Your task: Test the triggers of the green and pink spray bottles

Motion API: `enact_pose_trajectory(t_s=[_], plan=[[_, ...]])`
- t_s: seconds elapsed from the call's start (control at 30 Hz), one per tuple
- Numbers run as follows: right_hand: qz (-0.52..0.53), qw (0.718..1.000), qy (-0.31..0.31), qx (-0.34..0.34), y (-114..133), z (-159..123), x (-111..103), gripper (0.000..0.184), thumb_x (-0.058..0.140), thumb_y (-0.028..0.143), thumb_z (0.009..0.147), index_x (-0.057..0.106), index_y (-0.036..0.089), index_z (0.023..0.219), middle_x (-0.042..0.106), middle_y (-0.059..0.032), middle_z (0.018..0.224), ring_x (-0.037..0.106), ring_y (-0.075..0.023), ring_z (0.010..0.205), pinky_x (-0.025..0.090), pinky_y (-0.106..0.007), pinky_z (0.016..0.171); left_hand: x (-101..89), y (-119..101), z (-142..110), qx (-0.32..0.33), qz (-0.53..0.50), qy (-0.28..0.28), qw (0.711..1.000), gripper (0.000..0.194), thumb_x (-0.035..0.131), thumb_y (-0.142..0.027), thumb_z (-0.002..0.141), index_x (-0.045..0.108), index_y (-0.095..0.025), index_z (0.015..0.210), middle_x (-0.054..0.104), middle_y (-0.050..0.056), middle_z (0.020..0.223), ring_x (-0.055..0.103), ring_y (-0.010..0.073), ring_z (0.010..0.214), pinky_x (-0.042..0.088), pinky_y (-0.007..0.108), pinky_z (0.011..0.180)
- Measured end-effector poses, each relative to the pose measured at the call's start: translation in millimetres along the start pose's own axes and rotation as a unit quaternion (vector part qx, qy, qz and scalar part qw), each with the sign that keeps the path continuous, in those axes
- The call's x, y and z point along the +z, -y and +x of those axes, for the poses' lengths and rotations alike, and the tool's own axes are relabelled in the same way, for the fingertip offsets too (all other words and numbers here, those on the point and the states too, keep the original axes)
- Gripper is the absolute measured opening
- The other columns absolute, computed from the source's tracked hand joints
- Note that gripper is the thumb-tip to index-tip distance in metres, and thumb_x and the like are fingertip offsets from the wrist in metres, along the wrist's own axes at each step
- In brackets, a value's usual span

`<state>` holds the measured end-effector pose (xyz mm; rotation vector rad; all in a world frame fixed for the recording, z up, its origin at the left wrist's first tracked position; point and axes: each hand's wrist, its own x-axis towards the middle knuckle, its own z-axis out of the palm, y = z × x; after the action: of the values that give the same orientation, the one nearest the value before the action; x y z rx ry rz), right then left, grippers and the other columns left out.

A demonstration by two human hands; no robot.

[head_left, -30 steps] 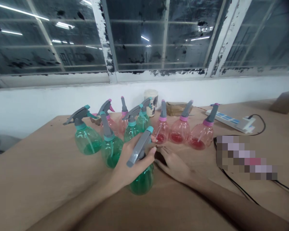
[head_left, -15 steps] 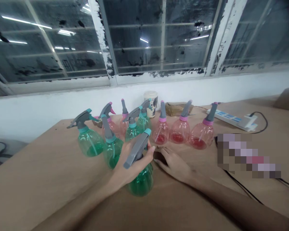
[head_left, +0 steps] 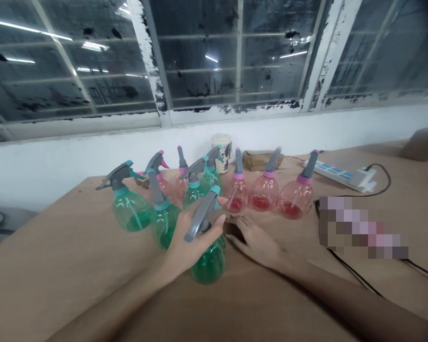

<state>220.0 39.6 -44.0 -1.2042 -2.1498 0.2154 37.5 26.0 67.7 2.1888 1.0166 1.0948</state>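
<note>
My left hand [head_left: 185,242] is wrapped round the neck of a green spray bottle [head_left: 209,266] with a grey trigger head and turquoise nozzle. The bottle stands close to me, leaning slightly, with dark green liquid inside. To its right, my right hand [head_left: 258,242] rests on the table, loosely curved, thumb apart from the fingers and nothing visible in it. Beyond my left hand are more green spray bottles, among them one at the left [head_left: 130,209] and one just behind my wrist [head_left: 162,223]. Pink spray bottles with red liquid, one nearest the right [head_left: 296,202], line up past my right hand.
Against the white wall stand a paper cup [head_left: 221,154] and a brown packet [head_left: 260,160]. A white power strip [head_left: 337,175] with a plug and black cable lies at the right, near a blurred-out object [head_left: 364,228]. A brown box [head_left: 423,142] sits at the far right.
The held bottle's trigger head has shifted slightly, and my left hand stays closed round it. The whole view has moved a little; my right hand keeps its place on the table.
</note>
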Motion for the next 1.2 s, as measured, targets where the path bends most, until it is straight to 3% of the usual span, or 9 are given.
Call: enact_pose_trajectory(t_s=[0.27, 0.43, 0.6, 0.77, 1.03, 1.2], plan=[[0.006, 1.0, 0.002, 0.002, 1.4, -0.5, -1.2, 0.027, 0.047, 0.025, 0.088, 0.048, 0.015, 0.113, 0.06, -0.0132, 0.112, 0.055, -0.0249, 0.108, 0.045, -0.045, 0.092, 1.0, 0.7, -1.2, 0.014, 0.006, -0.022, 1.0, 0.025, 0.055, -0.024, 0.081, 0.054, -0.023, 0.106, 0.063, 0.004, 0.101, 0.06, 0.02, 0.096, 0.045, 0.035, 0.088], [0.007, 1.0, -0.002, -0.005, -0.4, -0.9, 0.4, 0.028, 0.046, 0.026, 0.088, 0.048, 0.016, 0.114, 0.06, -0.0127, 0.112, 0.055, -0.0242, 0.107, 0.044, -0.045, 0.094, 0.8, 0.3, -0.2, 0.001, 0.019, -0.019, 1.0, 0.021, 0.054, -0.026, 0.081, 0.055, -0.022, 0.102, 0.063, 0.002, 0.087, 0.061, 0.0179, 0.075, 0.049, 0.033, 0.073], [0.001, 1.0, -0.009, -0.007, -1.7, -1.1, 1.6, 0.029, 0.047, 0.026, 0.088, 0.048, 0.016, 0.115, 0.059, -0.0135, 0.113, 0.054, -0.0248, 0.108, 0.045, -0.045, 0.092, 0.2, 0.3, 0.8, 0.019, 0.025, -0.018, 0.999, 0.018, 0.054, -0.026, 0.081, 0.055, -0.023, 0.099, 0.061, 0.001, 0.086, 0.06, 0.0185, 0.082, 0.047, 0.032, 0.075], [-0.002, 1.0, -0.003, -0.006, -1.9, -1.0, 1.5, 0.029, 0.047, 0.023, 0.087, 0.049, 0.015, 0.114, 0.059, -0.0132, 0.115, 0.053, -0.024, 0.11, 0.044, -0.044, 0.095, 0.0, 0.8, 0.2, 0.01, 0.011, -0.007, 1.0, 0.013, 0.054, -0.03, 0.082, 0.055, -0.024, 0.093, 0.059, -0.001, 0.077, 0.059, 0.0172, 0.074, 0.046, 0.029, 0.066], [-0.007, 1.0, 0.002, -0.007, -1.5, -0.6, 0.9, 0.029, 0.047, 0.025, 0.088, 0.049, 0.014, 0.115, 0.059, -0.0132, 0.114, 0.053, -0.0233, 0.109, 0.044, -0.043, 0.095, -2.3, -5.2, -0.3, -0.003, 0.013, 0.003, 1.0, 0.012, 0.053, -0.027, 0.082, 0.049, -0.021, 0.073, 0.042, -0.006, 0.058, 0.04, 0.009, 0.049, 0.036, 0.022, 0.051], [-0.002, 1.0, 0.0, -0.007, -1.3, -0.7, 0.6, 0.03, 0.047, 0.027, 0.088, 0.049, 0.016, 0.115, 0.059, -0.0122, 0.113, 0.053, -0.0237, 0.109, 0.044, -0.045, 0.095, -3.0, 0.7, 0.5, -0.008, -0.007, 0.016, 1.0, 0.012, 0.052, -0.033, 0.084, 0.054, -0.023, 0.089, 0.049, -0.006, 0.06, 0.042, 0.0107, 0.048, 0.039, 0.025, 0.052]])
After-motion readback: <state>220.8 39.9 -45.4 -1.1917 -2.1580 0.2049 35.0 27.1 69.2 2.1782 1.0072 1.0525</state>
